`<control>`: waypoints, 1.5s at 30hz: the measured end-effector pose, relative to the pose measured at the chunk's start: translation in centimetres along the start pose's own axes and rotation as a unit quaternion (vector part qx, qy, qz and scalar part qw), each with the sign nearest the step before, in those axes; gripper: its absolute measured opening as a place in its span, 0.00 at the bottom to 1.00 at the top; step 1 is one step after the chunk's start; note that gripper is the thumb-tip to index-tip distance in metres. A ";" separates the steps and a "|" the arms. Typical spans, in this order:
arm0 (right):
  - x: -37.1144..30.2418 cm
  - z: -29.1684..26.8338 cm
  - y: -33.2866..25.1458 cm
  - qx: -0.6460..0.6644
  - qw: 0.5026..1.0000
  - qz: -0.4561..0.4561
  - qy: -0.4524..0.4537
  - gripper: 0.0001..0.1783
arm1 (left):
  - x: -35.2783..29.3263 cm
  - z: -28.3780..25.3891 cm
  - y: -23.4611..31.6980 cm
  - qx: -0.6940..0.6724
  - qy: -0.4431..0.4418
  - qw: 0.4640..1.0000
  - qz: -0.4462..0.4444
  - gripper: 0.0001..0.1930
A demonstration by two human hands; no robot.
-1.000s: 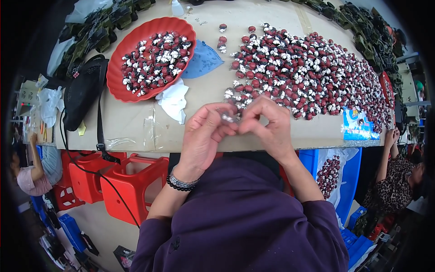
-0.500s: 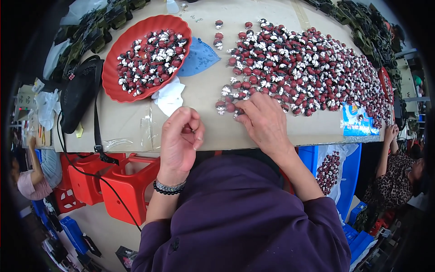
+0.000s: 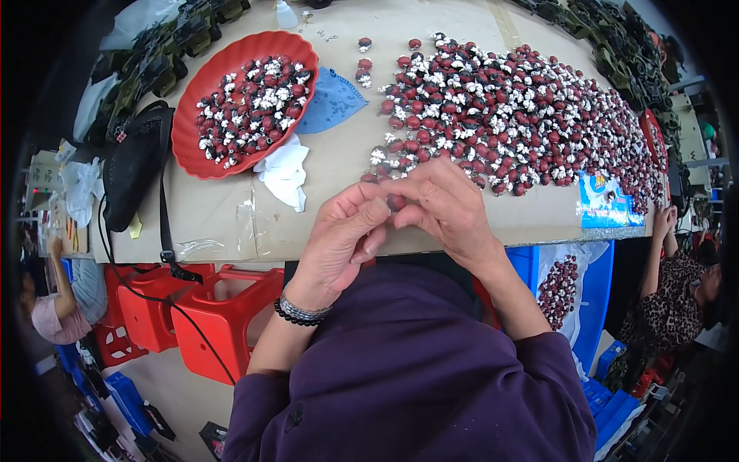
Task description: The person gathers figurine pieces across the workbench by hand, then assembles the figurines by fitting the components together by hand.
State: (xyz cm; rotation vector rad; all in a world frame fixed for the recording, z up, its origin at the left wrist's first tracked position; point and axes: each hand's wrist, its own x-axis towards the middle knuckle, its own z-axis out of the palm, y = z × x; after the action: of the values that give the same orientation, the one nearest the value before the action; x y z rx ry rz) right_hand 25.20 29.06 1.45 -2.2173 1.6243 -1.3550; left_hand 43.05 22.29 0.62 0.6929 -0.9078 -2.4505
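Observation:
My right hand [image 3: 448,209] pinches a small figurine [image 3: 396,202] whose dark red, round head shows between the fingertips. Close against it is my left hand [image 3: 345,240], thumb and fingers pressed together. Whatever the left fingers hold is hidden. Just beyond both hands spreads a large pile of small figurines [image 3: 508,115] with red and black heads and white bodies. A red scalloped bowl [image 3: 185,100] to the left contains many more of them. A few figurines [image 3: 363,64] stand apart in a short column left of the pile.
Beside the bowl lie a white tissue [image 3: 283,173] and a blue cloth [image 3: 331,100]. A black bag [image 3: 138,165] hangs at the table's left. Red stools [image 3: 223,323] stand below the edge, and a blue crate [image 3: 593,308] at right. People sit at both sides.
My right hand has lifted a figurine off the tabletop and come toward me. My left hand has moved right, and the two hands now meet at the figurine.

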 end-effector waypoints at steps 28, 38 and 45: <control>-0.2 0.0 -0.6 0.178 0.966 0.187 -0.028 0.11 | -1.2 -1.2 -1.3 -0.101 0.000 0.993 -0.052 0.25; 1.3 3.1 0.3 -0.126 0.989 0.047 -0.059 0.21 | -1.7 -3.1 -1.4 -0.237 -0.076 0.967 -0.058 0.25; 1.8 3.3 0.6 -0.106 0.990 0.075 -0.049 0.16 | -1.7 -3.0 -1.2 -0.312 -0.114 0.941 -0.059 0.25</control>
State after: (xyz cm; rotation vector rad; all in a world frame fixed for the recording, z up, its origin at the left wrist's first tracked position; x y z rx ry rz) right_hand 27.13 25.99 0.23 -2.1780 1.9331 -1.0633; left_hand 45.81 22.65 -1.66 0.2408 -0.1202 -2.7394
